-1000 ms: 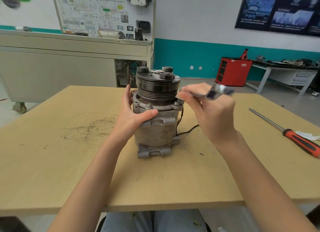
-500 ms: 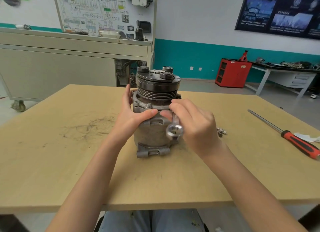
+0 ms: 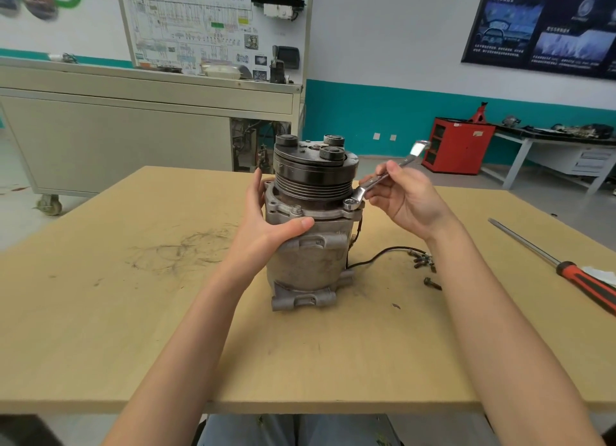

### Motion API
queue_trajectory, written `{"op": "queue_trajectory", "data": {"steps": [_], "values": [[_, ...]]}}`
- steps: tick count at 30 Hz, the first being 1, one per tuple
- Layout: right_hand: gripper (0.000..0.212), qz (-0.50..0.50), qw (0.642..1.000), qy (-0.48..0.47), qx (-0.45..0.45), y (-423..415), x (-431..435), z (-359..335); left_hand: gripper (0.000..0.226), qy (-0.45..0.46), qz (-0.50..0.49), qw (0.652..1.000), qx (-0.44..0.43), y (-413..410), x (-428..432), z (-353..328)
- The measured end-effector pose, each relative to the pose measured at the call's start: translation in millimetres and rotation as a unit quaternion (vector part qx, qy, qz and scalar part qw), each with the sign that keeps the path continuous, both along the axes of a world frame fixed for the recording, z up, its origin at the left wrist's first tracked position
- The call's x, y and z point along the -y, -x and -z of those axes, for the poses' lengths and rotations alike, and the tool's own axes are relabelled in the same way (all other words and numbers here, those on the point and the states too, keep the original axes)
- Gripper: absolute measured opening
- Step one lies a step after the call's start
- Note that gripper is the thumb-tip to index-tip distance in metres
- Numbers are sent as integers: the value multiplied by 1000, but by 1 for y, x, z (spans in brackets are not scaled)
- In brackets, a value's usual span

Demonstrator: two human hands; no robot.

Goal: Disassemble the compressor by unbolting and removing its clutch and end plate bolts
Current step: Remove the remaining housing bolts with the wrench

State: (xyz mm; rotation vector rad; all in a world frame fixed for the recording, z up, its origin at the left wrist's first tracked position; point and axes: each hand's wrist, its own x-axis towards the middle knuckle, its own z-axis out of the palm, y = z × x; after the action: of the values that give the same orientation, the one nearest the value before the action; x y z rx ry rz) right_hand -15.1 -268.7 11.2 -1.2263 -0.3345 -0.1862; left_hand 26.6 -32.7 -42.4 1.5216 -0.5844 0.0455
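Gripping the compressor with the left hand, curling thumb and fingers round the housing, standing upright on the tabletop, long axis vertical, clutch pointing up. Pinching the wrench in the right hand — seating its ring end over a right-side flange bolt, angling the handle up and rightward.

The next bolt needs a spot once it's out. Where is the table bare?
The widest bare patch is the table left of the compressor and the left hand, out to the edge, marked only by scuffs. The near strip in front of the compressor is bare too. Right of the compressor is crowded: wire, loose bolts, then the screwdriver.
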Motion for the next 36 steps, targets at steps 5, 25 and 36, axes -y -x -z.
{"op": "queue_trajectory", "data": {"steps": [5, 25, 36], "values": [[44, -19, 997, -70, -16, -6, -6, 9, 131, 1, 1, 1000, 2, 0, 0, 0], [33, 508, 575, 457, 449, 66, -85, 6, 130, 7, 2, 1000, 5, 2, -1, 0], [38, 540, 482, 517, 458, 73, -98, 24, 124, 5, 28, 999, 32, 1, -4, -1]]}}
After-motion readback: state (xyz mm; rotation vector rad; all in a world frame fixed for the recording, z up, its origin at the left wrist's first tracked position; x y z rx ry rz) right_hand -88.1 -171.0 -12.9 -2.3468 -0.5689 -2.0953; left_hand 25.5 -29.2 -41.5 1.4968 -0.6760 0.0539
